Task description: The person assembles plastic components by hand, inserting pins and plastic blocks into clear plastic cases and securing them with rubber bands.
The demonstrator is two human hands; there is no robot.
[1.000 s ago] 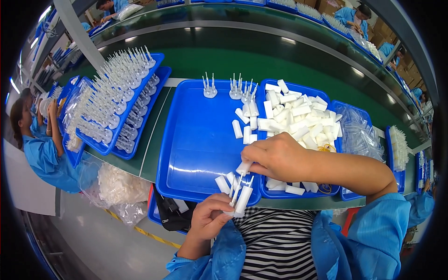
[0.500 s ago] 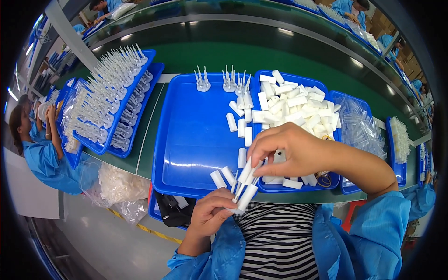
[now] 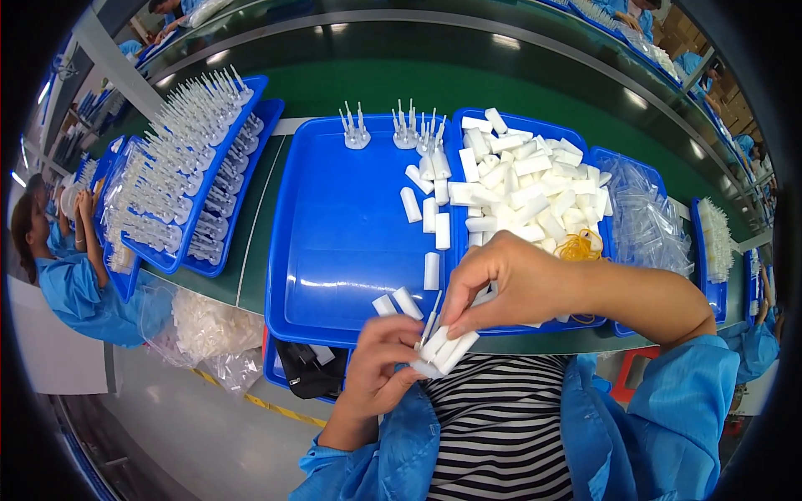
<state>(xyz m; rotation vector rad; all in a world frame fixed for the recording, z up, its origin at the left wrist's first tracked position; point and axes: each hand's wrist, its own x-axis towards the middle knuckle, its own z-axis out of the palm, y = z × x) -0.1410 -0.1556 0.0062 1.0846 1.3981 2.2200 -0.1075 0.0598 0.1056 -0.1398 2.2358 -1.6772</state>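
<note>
- Left hand (image 3: 380, 367): clenched around a small bundle of white plastic cap-like tubes (image 3: 443, 355), held close to the body just below the near rim of the large blue plastic tray (image 3: 334, 234).
- Right hand (image 3: 510, 280): fingertips pinched on a thin white needle-like plastic piece (image 3: 431, 317), its lower end meeting the bundle in the left hand; the two hands touch over the bundle.
- Blue tray, middle of the green bench (image 3: 251, 242): mostly bare. A few loose white tubes lie along its right side, and two more short white tubes (image 3: 397, 302) rest at the near rim, just beside the left hand.
- Far rim of the same tray: small clusters of upright white pronged pieces (image 3: 401, 129).
- Second blue tray (image 3: 535, 134), touching the first on its right: heaped with white tubes (image 3: 518, 188); a tangle of yellow rubber bands (image 3: 579, 245) lies on the heap, just beyond the right hand.
- Further right: a tray of clear plastic bags (image 3: 643, 221).
- Left of the bench: long blue trays with rows of standing white pieces (image 3: 180, 159); a co-worker in a blue coat (image 3: 71, 284) sits beyond them.
- Risk, as a judgement: the bundle is held beyond the bench edge, so a loosened grip could drop tubes into the lap or onto the floor; the thin piece could bend or slip aside if pressed in at an angle; the two tubes at the rim could be knocked off by the left wrist.
</note>
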